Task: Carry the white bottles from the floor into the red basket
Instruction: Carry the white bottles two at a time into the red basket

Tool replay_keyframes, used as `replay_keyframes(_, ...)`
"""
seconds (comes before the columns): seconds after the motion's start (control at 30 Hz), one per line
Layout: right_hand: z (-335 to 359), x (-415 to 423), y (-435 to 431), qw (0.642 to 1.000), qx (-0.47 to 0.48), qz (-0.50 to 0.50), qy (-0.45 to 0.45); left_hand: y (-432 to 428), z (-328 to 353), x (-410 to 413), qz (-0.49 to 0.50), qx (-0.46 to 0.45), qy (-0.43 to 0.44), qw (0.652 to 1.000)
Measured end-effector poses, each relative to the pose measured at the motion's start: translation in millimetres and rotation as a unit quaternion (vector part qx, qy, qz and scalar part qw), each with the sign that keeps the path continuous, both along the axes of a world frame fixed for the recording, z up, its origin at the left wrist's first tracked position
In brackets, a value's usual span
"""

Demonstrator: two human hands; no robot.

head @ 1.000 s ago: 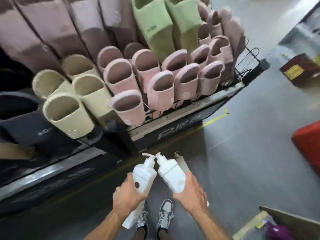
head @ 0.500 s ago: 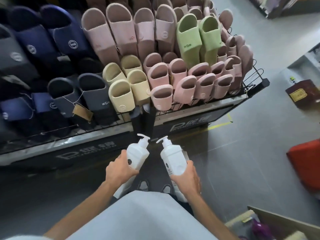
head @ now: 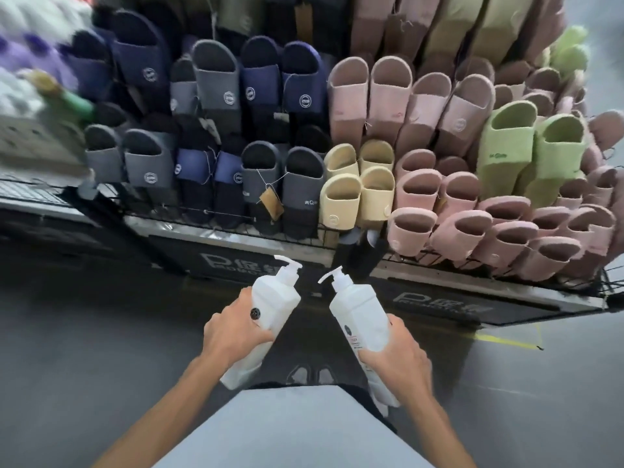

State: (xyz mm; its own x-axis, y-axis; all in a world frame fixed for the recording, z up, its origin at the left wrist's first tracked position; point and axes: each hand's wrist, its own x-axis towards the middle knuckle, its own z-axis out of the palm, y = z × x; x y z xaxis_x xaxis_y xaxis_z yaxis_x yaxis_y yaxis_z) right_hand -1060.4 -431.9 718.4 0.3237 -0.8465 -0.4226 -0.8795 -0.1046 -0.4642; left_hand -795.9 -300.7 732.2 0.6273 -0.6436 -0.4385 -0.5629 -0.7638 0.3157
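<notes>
Left hand (head: 231, 332) tight around the left white bottle (head: 275, 298), right hand (head: 396, 363) tight around the right white bottle (head: 361, 309).

- A grey floor (head: 101, 349) is seen underfoot; a yellow line (head: 506, 342) is marked on it near the rack's front right corner.
- A pair of shoes (head: 302, 374) is planted on the floor just before the rack's front edge.
- A low display rack (head: 439, 307) is stood on the floor, its dark front panel printed with pale lettering.
- Dark blue and grey slippers (head: 304, 89) are stood on end across the rack's left half.
- Pink slippers (head: 418, 187) are packed across the right half, with green slippers (head: 510, 143) among them.
- Pale yellow slippers (head: 341, 197) are set at the front edge, between the dark and pink ones.
- A brown tag (head: 271, 204) is hung from a grey slipper there.
</notes>
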Motion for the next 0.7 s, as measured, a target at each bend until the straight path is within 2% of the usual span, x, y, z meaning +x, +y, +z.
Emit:
replay_keyframes(0.37, 29.7, 40.7, -9.3, 0.977, -0.054, 0.203, -0.027, 59.7, 40.9, -31.4, 0.165, -0.067, -0.037, 0.983)
replay_keyframes(0.53, 64.1, 94.9, -18.7, 0.937, -0.093, 0.336, -0.021, 89.6, 63.9, -14.2, 0.229, -0.096, -0.051, 0.967)
replay_keyframes(0.7, 95.7, 166.7, -1.5, 0.901, -0.120, 0.417, -0.027, 127.7, 84.4, 12.7, 0.296, -0.100, -0.090, 0.946)
